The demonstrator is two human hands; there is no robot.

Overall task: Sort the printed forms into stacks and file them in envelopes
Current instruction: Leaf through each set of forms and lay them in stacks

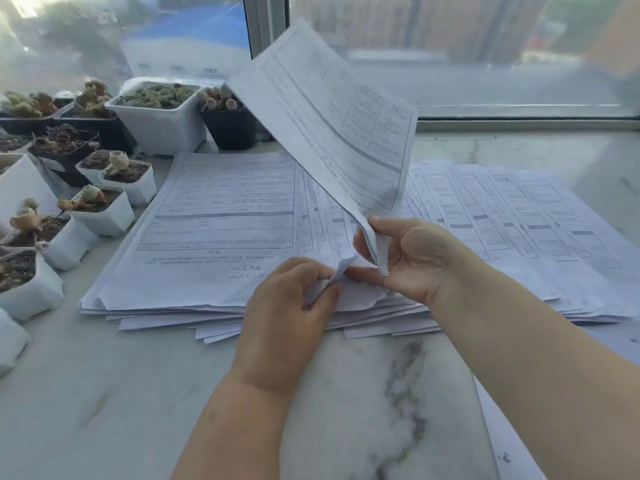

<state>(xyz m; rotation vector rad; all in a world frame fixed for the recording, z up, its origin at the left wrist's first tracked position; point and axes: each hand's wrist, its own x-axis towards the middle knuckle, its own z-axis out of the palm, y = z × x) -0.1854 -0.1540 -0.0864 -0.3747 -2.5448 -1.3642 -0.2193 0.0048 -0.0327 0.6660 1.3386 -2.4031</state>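
my right hand (412, 261) pinches the near corner of a lifted form (332, 123), its fingers curled round the edge, the sheet rising over the paper stack (214, 230) toward the window. my left hand (291, 306) pinches the corners of the sheets at the stack's near edge. more forms (512, 216) lie fanned right of the stack on the marble worktop (381, 393); plant pots (104, 174) (white and black ones) crowd its left side
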